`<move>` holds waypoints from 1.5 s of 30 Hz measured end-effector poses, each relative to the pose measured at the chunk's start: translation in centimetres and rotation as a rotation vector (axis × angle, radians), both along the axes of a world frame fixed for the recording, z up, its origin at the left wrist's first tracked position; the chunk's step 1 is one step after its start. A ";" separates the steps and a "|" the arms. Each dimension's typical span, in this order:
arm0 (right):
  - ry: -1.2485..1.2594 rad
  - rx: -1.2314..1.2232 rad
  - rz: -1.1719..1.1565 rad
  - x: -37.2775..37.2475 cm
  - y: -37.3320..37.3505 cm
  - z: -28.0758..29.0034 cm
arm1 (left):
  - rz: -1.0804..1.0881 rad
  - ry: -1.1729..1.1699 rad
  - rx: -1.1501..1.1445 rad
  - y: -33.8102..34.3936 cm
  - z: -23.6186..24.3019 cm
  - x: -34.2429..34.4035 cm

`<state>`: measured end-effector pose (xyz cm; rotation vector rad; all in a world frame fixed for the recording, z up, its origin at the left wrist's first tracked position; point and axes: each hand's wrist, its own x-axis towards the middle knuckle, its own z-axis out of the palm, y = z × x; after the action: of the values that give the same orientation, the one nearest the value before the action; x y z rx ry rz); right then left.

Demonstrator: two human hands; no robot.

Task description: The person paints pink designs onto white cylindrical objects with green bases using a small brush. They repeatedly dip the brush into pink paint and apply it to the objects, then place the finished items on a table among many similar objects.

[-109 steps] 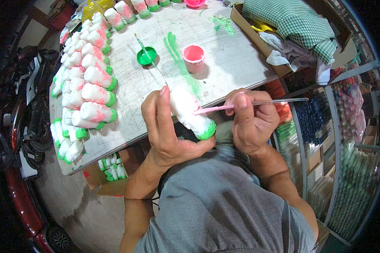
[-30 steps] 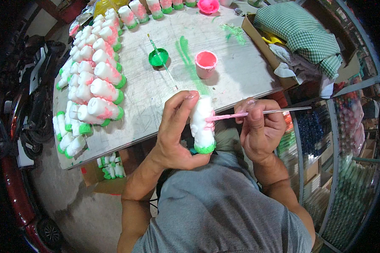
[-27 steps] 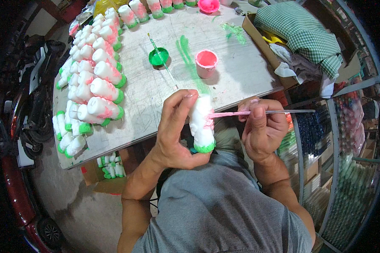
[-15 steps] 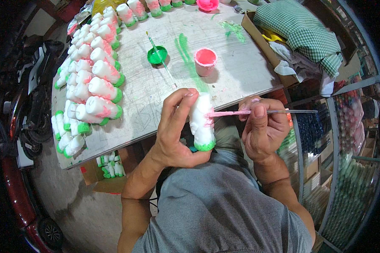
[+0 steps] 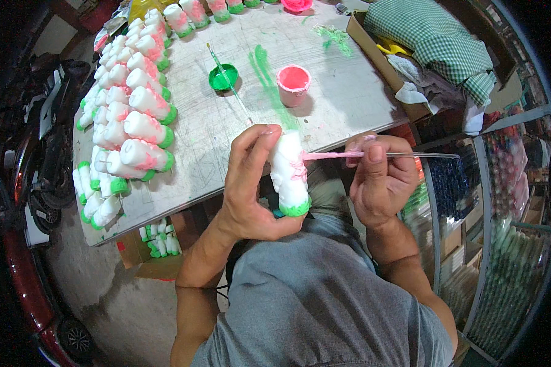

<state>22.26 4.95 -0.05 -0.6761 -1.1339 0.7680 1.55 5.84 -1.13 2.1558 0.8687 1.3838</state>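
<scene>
My left hand (image 5: 243,192) grips a white candle (image 5: 284,162) with a moulded relief and a green-painted base, thumb under the bottom and fingers near the top. Pink paint marks its right side. Pinched in my right hand (image 5: 382,186) is a paintbrush (image 5: 333,155), held level, its pink-coated end touching the candle at the pink patch. On the table beyond stands a cup of pink paint (image 5: 292,98). Left of it lies a small green paint dish (image 5: 215,85), with a second paintbrush (image 5: 239,104) resting across it.
Rows of painted candles (image 5: 144,128) line the left side of the table (image 5: 196,153). A cardboard box (image 5: 379,64) with cloths stands at the right edge. Below the table sits an open box (image 5: 142,266) of candles. Shelves (image 5: 490,183) with wrapped goods rise on the right.
The brush tip has moved slightly up the candle, and the pink patch shows more paint. Both hands shift a little left and up in the view, as the table does.
</scene>
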 end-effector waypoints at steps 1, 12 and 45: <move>0.029 0.004 0.024 0.3 -0.1 -0.2 | -0.005 -0.008 -0.009 0.0 -0.1 0.0; -0.018 -0.008 0.119 -0.1 -2.0 -1.2 | 0.016 -0.003 -0.006 -0.1 -0.5 -0.4; -0.110 -0.027 0.081 -0.1 -2.1 -0.8 | 0.026 -0.023 -0.028 -0.5 -0.6 -0.3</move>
<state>22.15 2.85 -0.83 -0.7060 -1.2588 0.8239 1.21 5.30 -1.74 2.1105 0.9050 1.3980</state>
